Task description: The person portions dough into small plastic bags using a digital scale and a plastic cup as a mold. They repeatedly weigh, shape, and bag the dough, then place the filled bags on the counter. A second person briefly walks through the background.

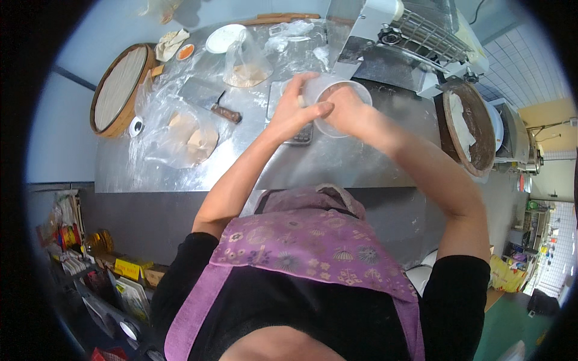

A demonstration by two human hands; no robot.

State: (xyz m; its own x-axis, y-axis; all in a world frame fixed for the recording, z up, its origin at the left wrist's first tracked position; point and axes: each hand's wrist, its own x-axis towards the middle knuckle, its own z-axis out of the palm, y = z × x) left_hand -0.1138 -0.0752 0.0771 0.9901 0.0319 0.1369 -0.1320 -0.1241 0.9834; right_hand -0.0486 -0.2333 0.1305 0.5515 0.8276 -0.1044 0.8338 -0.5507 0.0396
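Note:
My left hand [293, 110] grips a translucent plastic tub [332, 130], thumb near its rim and fingers around its side. The tub is tipped with its mouth towards me. Inside that mouth is my right hand [345, 108]; its fingers are partly hidden, so I cannot tell what they hold. A digital scale [303, 136] with keys lies beneath the tub and left hand, mostly covered. Left of it, a blade with a wooden handle [226, 113] rests on the metal table [361, 169]. Clear plastic bags, one with pale powder [246, 76] and one with beige contents [201, 142], lie nearby.
A round wooden-rimmed sieve [121, 90] leans at the left. Behind are a white plate [224, 38], a small dish of orange stuff [185, 52] and a cloth [171, 44]. A machine with a wire guard [424, 38] stands back right, above a brown basin [481, 131].

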